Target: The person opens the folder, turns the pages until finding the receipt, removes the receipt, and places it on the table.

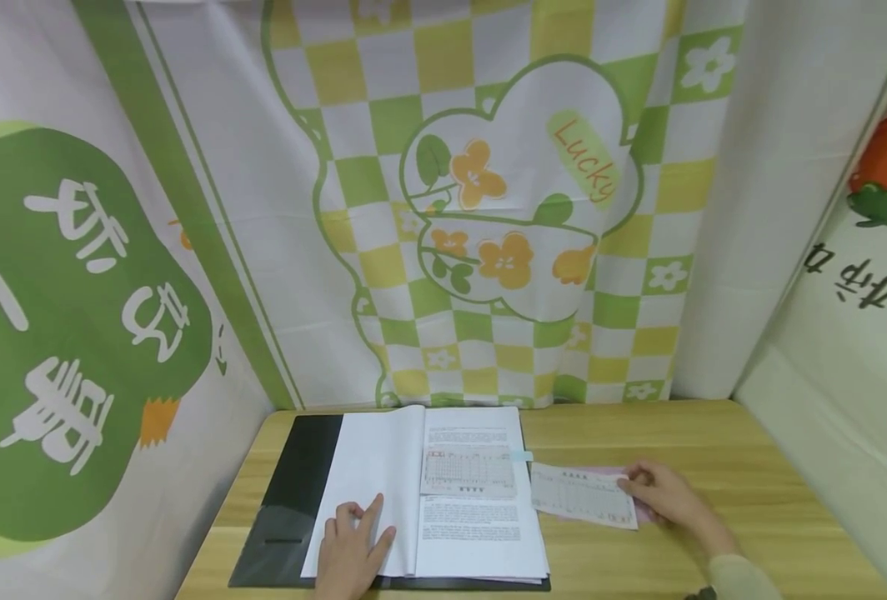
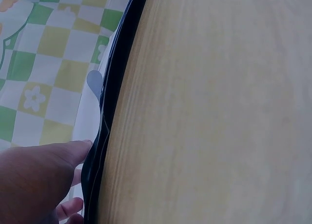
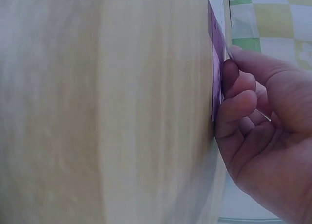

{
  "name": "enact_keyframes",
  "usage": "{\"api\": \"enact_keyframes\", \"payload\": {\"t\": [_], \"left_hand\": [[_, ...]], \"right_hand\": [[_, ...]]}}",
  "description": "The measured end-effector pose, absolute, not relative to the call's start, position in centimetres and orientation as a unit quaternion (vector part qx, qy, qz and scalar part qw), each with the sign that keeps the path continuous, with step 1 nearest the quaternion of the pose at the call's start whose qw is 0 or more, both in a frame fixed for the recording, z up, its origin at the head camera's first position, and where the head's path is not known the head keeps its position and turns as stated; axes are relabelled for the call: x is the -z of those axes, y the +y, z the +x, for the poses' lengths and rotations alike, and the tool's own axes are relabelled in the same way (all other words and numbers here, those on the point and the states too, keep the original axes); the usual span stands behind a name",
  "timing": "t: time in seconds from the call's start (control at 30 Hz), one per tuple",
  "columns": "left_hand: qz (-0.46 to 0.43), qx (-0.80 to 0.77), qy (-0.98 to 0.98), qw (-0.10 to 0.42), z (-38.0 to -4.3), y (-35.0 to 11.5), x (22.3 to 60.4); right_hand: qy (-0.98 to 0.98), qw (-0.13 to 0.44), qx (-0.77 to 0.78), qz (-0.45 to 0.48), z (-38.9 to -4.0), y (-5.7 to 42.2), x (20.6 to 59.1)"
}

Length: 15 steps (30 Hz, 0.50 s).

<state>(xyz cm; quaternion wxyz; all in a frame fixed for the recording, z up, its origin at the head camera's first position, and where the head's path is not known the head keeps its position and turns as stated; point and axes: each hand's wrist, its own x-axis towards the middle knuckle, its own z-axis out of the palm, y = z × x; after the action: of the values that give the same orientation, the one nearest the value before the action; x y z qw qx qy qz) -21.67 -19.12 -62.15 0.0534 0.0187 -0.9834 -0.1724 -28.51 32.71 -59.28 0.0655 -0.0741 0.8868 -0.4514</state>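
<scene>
A black folder (image 1: 282, 500) lies open on the table, filled with white sheets (image 1: 473, 546) of printed text. On its blank left page rests my left hand (image 1: 348, 554), fingers spread and loosely bent; the left wrist view has this hand (image 2: 39, 177) beside the folder's dark edge. Right of the folder, my right hand (image 1: 669, 502) pinches the right edge of a printed form slip (image 1: 584, 497) between thumb and finger. Pink paper (image 3: 216, 75) shows beneath that slip. Another printed form slip (image 1: 469, 472) lies across the folder's right page.
A pale blue tab (image 1: 522, 456) sticks out from the right page's edge. The wooden table (image 1: 759, 483) extends to the right of my right hand. Behind it hangs a checkered green and yellow curtain (image 1: 391, 187), with printed cloth walls (image 1: 68, 333) at both sides.
</scene>
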Motion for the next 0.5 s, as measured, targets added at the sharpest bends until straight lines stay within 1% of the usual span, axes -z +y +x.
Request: {"api": "enact_keyframes", "payload": {"t": [0.27,0.5], "left_hand": [[0.025,0.166,-0.985,0.050,-21.46,-19.19,62.10],[0.020,0.165,-0.984,0.056,-21.69,-19.12,62.21]], "right_hand": [[0.892,0.054,0.442,-0.072,-28.62,32.44,59.73],[0.894,0.052,0.440,-0.068,-28.80,32.41,59.68]]}}
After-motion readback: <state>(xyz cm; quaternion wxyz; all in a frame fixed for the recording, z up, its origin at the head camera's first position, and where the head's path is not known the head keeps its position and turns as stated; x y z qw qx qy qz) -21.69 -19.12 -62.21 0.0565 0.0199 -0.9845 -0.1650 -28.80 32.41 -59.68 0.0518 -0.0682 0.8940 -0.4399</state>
